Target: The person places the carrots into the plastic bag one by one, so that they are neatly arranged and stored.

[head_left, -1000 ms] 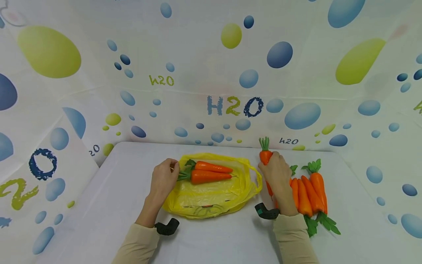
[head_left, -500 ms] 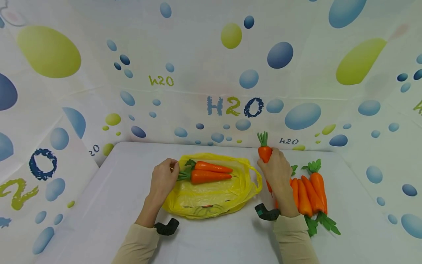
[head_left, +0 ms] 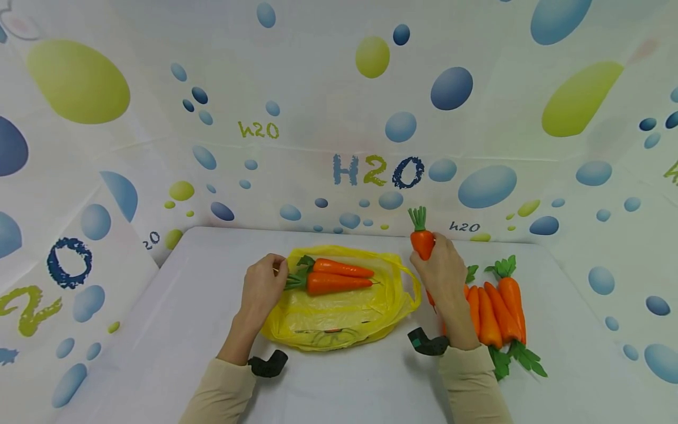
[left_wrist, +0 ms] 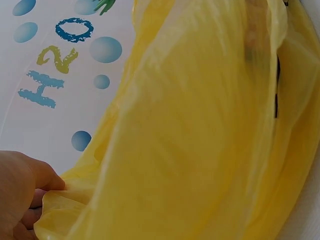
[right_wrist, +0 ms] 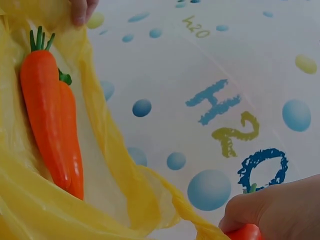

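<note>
A yellow plastic bag (head_left: 328,315) lies with its mouth spread open, and two orange carrots (head_left: 339,284) with green tops rest side by side in it. My left hand (head_left: 263,285) pinches the bag's left edge; the left wrist view shows thumb and fingers on the bunched film (left_wrist: 65,205). To the right of the bag, my right hand (head_left: 444,271) grips another carrot (head_left: 422,242), held nearly upright with its green stalks on top. The hand covers the middle of that carrot. In the right wrist view only a bit of it (right_wrist: 246,233) shows below the thumb.
Several more carrots (head_left: 489,312) lie in a row on the white table (head_left: 344,388), right of and partly behind my right forearm. A bag handle loop (head_left: 415,290) sticks out towards my right hand. Behind the table rises a patterned backdrop (head_left: 318,88).
My right hand has lifted slightly away from me and to the left, taking the carrot with it. My left hand and the bag have stayed in place.
</note>
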Available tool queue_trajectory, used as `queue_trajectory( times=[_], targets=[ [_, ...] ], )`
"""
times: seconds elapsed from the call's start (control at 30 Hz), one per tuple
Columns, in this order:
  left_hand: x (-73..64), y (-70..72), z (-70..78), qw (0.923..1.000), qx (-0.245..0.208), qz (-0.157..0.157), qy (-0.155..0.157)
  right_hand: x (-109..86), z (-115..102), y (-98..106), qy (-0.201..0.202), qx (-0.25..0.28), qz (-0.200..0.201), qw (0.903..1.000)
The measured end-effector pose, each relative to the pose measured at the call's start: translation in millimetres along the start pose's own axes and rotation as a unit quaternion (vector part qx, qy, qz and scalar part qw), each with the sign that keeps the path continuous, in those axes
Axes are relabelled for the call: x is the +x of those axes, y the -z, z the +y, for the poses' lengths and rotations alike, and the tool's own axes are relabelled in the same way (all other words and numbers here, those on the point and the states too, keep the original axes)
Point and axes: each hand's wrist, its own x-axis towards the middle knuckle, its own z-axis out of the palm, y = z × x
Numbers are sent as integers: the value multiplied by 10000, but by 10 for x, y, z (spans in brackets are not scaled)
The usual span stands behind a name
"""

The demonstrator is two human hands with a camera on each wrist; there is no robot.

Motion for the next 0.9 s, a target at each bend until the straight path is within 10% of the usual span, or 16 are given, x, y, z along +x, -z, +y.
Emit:
queue_trajectory(
  times=[0.9],
  targets=[
    [3,-3,-12,10000,-26,53,-47,-83,-180,-4,964,277,760,9921]
  ],
)
